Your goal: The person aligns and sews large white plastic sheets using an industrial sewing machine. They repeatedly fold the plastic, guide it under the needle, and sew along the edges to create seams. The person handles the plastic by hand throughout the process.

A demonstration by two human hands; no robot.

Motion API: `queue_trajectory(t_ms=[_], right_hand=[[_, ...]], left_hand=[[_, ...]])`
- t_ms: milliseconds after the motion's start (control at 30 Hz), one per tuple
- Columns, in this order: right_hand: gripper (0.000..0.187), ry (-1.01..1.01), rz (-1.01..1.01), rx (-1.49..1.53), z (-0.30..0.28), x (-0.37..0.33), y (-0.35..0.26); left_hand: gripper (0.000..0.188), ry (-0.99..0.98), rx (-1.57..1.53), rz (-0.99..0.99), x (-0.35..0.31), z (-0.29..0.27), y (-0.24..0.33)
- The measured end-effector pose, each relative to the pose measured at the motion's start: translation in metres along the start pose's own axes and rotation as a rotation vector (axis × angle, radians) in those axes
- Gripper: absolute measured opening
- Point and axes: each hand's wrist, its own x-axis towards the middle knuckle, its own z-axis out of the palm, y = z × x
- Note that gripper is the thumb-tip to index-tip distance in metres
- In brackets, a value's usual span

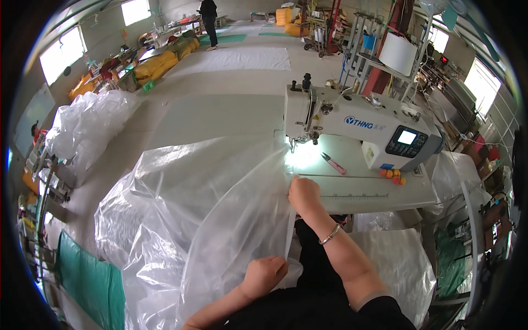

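Note:
A large sheet of clear plastic film (225,203) drapes over the left part of the sewing table and down toward my lap. Its right edge runs up to the needle area of a white sewing machine (344,118), where a lamp glows. Close to me, my left hand (265,275) is closed on the film's edge. Farther up the same edge, just in front of the needle, my right hand (305,193) pinches the film; a bracelet circles that wrist. On the table right of the needle lie pink-handled thread snips (333,164).
Several small orange-red fruits (394,175) sit beside the machine's base. A ruler scale (352,197) marks the table's near edge. Behind the machine stands a thread rack with a big white cone (399,54). Bundled plastic (91,124) lies at left; a person (208,22) stands far off.

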Motion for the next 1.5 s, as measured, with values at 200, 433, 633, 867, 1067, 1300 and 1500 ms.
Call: queue_trajectory(t_ms=[200, 433, 633, 867, 1067, 1300, 1500], right_hand=[[0.020, -0.035, 0.038, 0.032, -0.005, 0.013, 0.002], [0.015, -0.032, 0.049, 0.083, -0.010, 0.006, -0.003], [0.009, 0.044, 0.034, 0.113, -0.004, 0.019, 0.005], [0.009, 0.090, -0.018, 0.133, 0.009, 0.029, 0.011], [0.008, 0.199, -0.001, 0.178, 0.026, 0.059, 0.019], [0.020, 0.454, 0.032, 0.788, 0.011, 0.039, 0.046], [0.021, 0.242, 0.046, 1.062, -0.006, -0.079, 0.021]], left_hand=[[0.023, 0.087, -0.045, -0.050, 0.036, 0.002, -0.011], [0.020, 0.115, -0.083, -0.109, 0.074, 0.005, -0.027], [0.019, 0.197, -0.010, -0.148, 0.099, 0.013, -0.034], [0.010, 0.276, 0.062, -0.096, 0.106, 0.012, -0.034], [0.043, 0.455, 0.281, -0.010, 0.034, 0.042, -0.031], [0.040, 0.476, 0.433, -0.541, -0.095, 0.048, -0.101], [0.025, 0.579, -0.340, -0.886, -0.166, 0.004, -0.130]])
